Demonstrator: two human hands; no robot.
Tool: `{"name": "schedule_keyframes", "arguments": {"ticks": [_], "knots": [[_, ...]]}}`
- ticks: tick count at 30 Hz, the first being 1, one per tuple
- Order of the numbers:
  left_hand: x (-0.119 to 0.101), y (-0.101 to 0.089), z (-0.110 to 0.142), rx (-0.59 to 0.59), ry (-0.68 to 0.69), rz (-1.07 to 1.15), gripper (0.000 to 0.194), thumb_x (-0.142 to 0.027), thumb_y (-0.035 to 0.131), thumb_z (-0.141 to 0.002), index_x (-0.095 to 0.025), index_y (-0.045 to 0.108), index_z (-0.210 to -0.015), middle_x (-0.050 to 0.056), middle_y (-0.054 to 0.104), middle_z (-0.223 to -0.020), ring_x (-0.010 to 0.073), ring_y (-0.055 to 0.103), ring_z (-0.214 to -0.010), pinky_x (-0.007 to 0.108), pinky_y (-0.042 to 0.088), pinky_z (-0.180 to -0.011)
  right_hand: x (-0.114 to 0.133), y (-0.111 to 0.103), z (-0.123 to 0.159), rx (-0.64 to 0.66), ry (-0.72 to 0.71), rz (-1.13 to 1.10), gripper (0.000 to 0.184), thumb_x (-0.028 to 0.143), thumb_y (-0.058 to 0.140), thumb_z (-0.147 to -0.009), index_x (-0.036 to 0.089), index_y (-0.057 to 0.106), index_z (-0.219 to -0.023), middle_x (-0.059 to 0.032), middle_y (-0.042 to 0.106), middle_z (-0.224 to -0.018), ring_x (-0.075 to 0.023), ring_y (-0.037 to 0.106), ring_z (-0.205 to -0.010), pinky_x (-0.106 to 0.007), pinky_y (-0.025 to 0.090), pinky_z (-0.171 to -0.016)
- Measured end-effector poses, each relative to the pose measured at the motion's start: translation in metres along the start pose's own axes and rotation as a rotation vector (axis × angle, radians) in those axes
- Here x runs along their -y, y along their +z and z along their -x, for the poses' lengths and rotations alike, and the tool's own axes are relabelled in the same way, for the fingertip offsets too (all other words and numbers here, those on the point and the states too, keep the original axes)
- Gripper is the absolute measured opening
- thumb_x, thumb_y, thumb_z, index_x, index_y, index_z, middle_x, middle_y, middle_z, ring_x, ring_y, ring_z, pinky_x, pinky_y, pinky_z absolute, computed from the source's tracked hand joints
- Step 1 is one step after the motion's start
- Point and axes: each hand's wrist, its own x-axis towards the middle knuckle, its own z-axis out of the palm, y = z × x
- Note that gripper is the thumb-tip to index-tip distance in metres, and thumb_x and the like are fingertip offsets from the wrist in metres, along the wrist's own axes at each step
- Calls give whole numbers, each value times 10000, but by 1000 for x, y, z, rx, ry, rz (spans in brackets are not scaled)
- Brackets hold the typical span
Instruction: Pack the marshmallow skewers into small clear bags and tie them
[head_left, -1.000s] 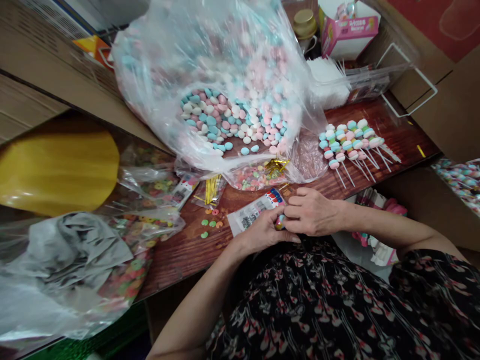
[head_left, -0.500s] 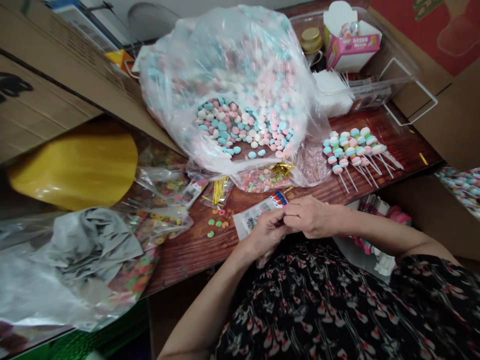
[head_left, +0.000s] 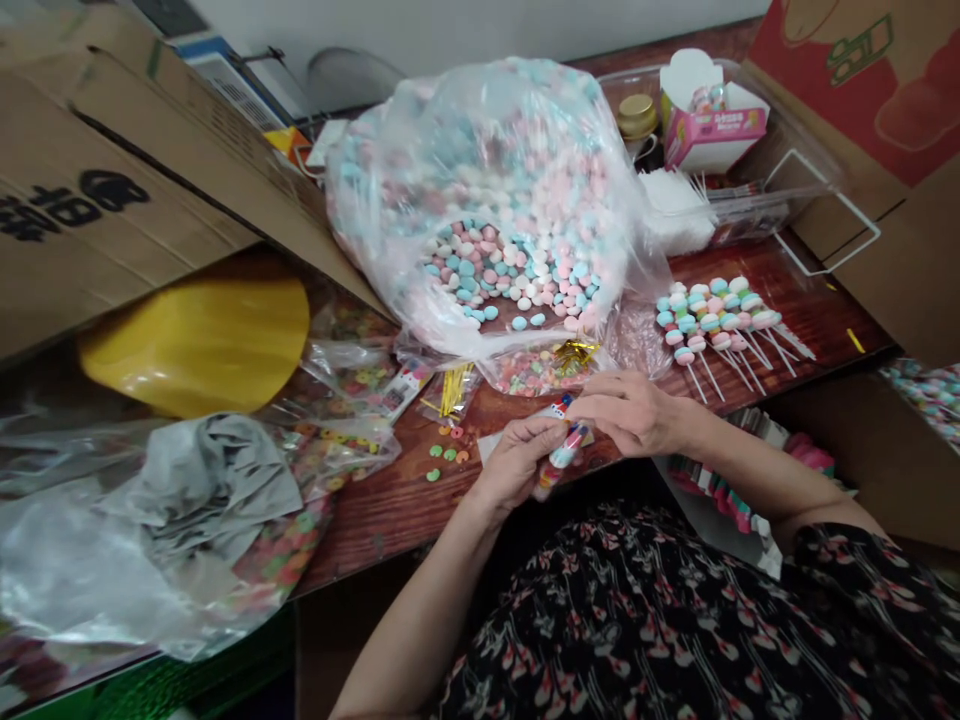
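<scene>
My left hand [head_left: 517, 465] is closed around a candy skewer in a printed clear wrapper [head_left: 559, 462], which slants down near the table edge. My right hand [head_left: 634, 412] has its fingertips pinched at the upper end of that wrapper; exactly what they grip there is partly hidden. Beneath the hands lies a flat printed bag [head_left: 491, 446], mostly covered. Gold twist ties [head_left: 454, 390] sit in a small bag just beyond. Several loose candy rings [head_left: 448, 455] are scattered left of my left hand.
A large open plastic bag of pastel candies [head_left: 495, 150] stands behind. Finished candy skewers [head_left: 720, 315] lie at right, before a clear bin [head_left: 810, 165] with a pink box [head_left: 716, 135]. At left are a yellow round object [head_left: 199, 345], grey cloth [head_left: 217, 490] and cardboard box [head_left: 112, 190].
My hands have drawn slightly apart, and the wrapped candy skewer that they covered now shows between them. The camera view has tilted up and turned left.
</scene>
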Motion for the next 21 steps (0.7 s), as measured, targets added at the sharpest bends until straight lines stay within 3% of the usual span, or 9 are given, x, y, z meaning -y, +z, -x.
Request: {"name": "schedule_keyframes", "arguments": {"ticks": [6, 8, 11, 12, 15, 17, 21], "knots": [[1, 8, -6, -144, 220, -14, 323, -441, 780, -697, -129, 697, -708, -19, 572, -552, 63, 436, -476, 193, 336, -471, 6, 5, -16, -90, 10, -63, 292, 70, 357, -903, 136, 538, -1123, -52, 587, -826, -156, 533, -788, -293, 475, -721], [1, 6, -8, -240, 255, 13, 321, -460, 745, -738, -145, 683, -736, -34, 543, -533, 62, 417, -452, 193, 331, -455, 6, 1, -15, -197, 138, -102, 299, 131, 406, -927, 159, 511, -1206, -64, 591, -936, -144, 528, -778, -294, 483, -708], [2, 4, -11, -354, 318, 0, 329, -492, 701, -784, -165, 664, -763, -47, 513, -532, 62, 397, -439, 197, 337, -447, 9, 4, -10, -389, 459, -221, 407, 261, 585, -893, 184, 479, -1278, -63, 560, -1057, -96, 477, -669, -245, 453, -589], [3, 3, -12, -368, 349, -36, 333, -498, 688, -796, -167, 664, -767, -43, 523, -555, 65, 408, -459, 200, 349, -462, 11, 9, -8, -410, 535, -259, 399, 280, 627, -871, 182, 513, -1240, -52, 560, -1035, -87, 464, -647, -234, 439, -568], [6, 6, -10, -361, 435, -213, 350, -496, 638, -841, -161, 652, -742, -22, 564, -646, 84, 460, -568, 207, 393, -555, 20, 32, -5, -381, 572, -345, 58, 218, 584, -888, 171, 616, -875, -8, 556, -799, -108, 505, -683, -249, 450, -640], [8, 10, -6, -344, 444, -287, 371, -500, 574, -884, -158, 646, -761, -12, 580, -693, 98, 479, -629, 210, 410, -613, 24, 46, -6, -413, 564, -339, 143, 161, 528, -893, 178, 572, -758, -3, 529, -725, -121, 513, -686, -260, 449, -651], [9, 11, 1, -270, 400, -253, 369, -508, 530, -907, -161, 655, -895, 4, 611, -797, 119, 514, -726, 216, 425, -691, 21, 59, -10, -463, 496, -182, 155, 94, 472, -866, 194, 564, -792, -42, 568, -788, -157, 560, -761, -290, 475, -679]]}}
